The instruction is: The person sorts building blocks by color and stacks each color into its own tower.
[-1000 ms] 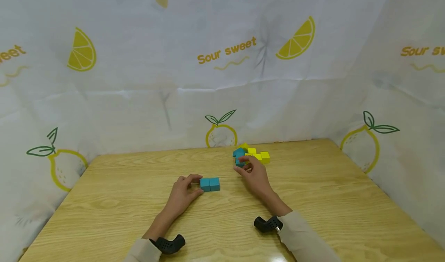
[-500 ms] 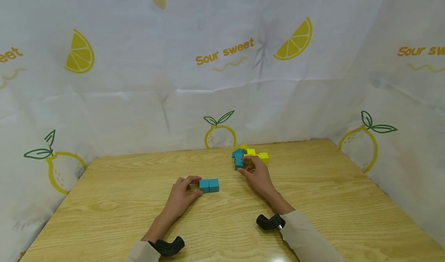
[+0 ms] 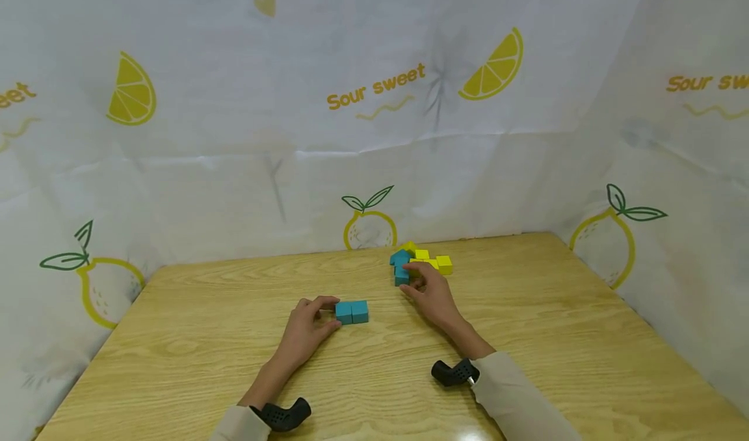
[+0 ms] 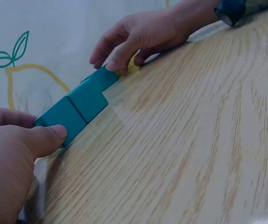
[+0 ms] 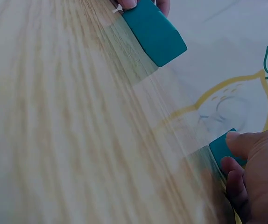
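Two blue cubes sit side by side on the wooden table, in front of and left of the pile. My left hand pinches the left one, its thumb on the near face in the left wrist view and the index finger behind. Further back, my right hand has its thumb and fingers at a blue block at the front of the pile. In the right wrist view the thumb presses that block. Behind it lies another blue block with a pointed top. The right fingers partly hide the pile.
Several yellow blocks lie beside and behind the blue ones, near the back edge of the wooden table. A white curtain with lemon prints hangs behind and at both sides. Each wrist wears a black mount.
My right hand has shifted slightly right and nearer, and more of the front blue block's face shows. The left hand and its pair of cubes have stayed put.
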`<state>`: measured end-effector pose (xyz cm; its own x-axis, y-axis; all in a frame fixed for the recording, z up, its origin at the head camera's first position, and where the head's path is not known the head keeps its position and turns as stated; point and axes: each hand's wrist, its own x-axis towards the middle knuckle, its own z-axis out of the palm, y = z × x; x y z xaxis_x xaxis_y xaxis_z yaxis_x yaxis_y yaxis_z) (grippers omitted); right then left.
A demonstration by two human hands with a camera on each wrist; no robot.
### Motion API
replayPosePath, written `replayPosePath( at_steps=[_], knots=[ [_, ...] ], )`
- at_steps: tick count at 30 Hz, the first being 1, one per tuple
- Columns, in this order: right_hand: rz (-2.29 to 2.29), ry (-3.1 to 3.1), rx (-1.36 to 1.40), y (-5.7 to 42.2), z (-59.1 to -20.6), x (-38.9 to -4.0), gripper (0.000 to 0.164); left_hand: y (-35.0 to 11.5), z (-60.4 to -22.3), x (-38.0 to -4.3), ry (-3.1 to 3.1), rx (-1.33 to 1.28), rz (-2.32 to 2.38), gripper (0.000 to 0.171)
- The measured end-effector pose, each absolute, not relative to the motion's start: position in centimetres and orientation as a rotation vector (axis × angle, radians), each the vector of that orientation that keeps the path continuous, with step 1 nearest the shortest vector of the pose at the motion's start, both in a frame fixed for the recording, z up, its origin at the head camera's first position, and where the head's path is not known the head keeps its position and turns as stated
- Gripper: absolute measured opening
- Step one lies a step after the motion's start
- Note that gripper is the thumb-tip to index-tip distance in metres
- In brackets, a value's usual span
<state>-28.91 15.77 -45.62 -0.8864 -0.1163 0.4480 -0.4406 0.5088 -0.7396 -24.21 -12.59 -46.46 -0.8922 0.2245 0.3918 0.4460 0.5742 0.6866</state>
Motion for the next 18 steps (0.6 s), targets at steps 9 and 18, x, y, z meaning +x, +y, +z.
replayPosePath(
  at_steps=[9, 18],
  knots=[
    [1.291, -2.418, 0.473, 15.67, -45.7, -29.16, 0.035, -12.67, -46.53, -24.18, -2.55, -0.548, -1.216, 0.038],
    [1.207, -2.441, 0.363, 15.17, -45.73, -29.21, 0.037, -12.62, -46.45, -24.19, -2.549, -0.554, -1.216, 0.038]
  ],
)
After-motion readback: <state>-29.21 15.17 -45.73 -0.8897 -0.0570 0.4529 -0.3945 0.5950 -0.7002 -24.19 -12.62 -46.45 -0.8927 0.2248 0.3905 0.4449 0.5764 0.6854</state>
